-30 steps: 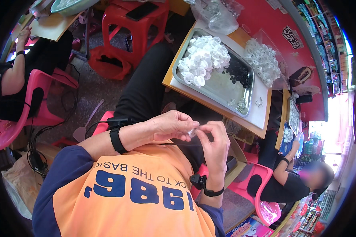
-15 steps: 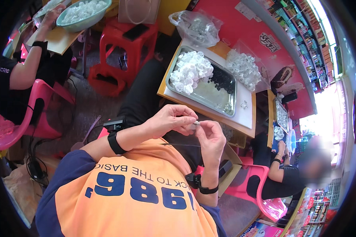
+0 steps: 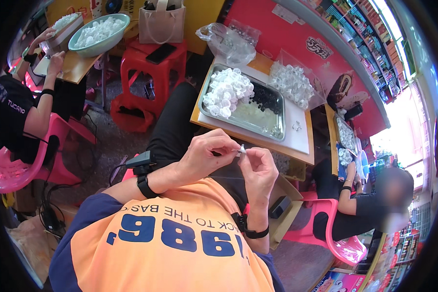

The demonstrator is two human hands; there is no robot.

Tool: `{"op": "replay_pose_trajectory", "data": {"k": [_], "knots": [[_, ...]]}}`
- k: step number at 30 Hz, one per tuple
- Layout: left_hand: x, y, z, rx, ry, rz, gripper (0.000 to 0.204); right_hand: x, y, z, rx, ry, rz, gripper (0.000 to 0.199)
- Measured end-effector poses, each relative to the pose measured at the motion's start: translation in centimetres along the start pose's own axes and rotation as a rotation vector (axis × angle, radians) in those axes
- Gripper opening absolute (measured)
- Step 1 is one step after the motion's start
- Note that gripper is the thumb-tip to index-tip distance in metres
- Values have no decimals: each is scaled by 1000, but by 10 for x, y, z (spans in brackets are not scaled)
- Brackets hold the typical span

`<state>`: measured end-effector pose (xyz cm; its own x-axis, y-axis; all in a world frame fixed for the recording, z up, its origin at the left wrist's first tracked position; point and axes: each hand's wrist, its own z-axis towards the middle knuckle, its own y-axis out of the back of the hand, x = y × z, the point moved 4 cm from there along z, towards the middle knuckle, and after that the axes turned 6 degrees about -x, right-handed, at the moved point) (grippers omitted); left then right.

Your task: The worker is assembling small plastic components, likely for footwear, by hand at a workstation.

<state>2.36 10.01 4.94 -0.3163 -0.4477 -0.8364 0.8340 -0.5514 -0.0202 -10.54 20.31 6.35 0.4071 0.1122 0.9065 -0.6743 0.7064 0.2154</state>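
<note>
At the far left, a co-worker (image 3: 22,109) in a black shirt sits on a pink chair (image 3: 14,170), hands over a wooden table (image 3: 82,68); I can't make out what those hands hold. On that table stands a pale green bowl (image 3: 102,47) heaped with whitish pieces. Next comes a red stool (image 3: 173,62), with a dark phone (image 3: 160,53) on its seat and a beige bag (image 3: 163,27) upright at its back.

Around the middle, the person in the orange and navy shirt (image 3: 194,214) works with hands together. The left hand (image 3: 209,153) is curled, thumb and forefinger pinching a small piece (image 3: 242,148), pale and too tiny to read clearly. From the other side the right hand (image 3: 259,170) has thumb and fingertips closed on it too, so it sits between the two hands, on the near side of a metal tray (image 3: 243,117) and apart from it.

A plastic bag (image 3: 228,44) lies past the tray, which bears white pieces (image 3: 228,90) on its left and black pieces (image 3: 268,100) toward its far right corner. Just beside it is a heap of clear pieces (image 3: 294,82). Near the right forearm stands an open carton (image 3: 282,224). Farther right, another person (image 3: 367,207) in black sits on a second pink chair (image 3: 326,243).
</note>
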Motion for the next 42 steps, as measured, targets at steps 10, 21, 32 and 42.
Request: {"op": "replay_pose_trajectory", "data": {"k": [10,21,32,42], "knots": [[-15,7,2,1,-198,41,19,20,-1,-6,-31,226,-26,18],[-18,8,-8,-27,-443,219,25,25,3,-13,-57,474,-225,21],[3,-3,-4,-59,-461,276,26,4,2,2,-60,540,-278,22],[71,-3,20,390,92,65,11,-49,37,70,367,-377,-246,6]]}}
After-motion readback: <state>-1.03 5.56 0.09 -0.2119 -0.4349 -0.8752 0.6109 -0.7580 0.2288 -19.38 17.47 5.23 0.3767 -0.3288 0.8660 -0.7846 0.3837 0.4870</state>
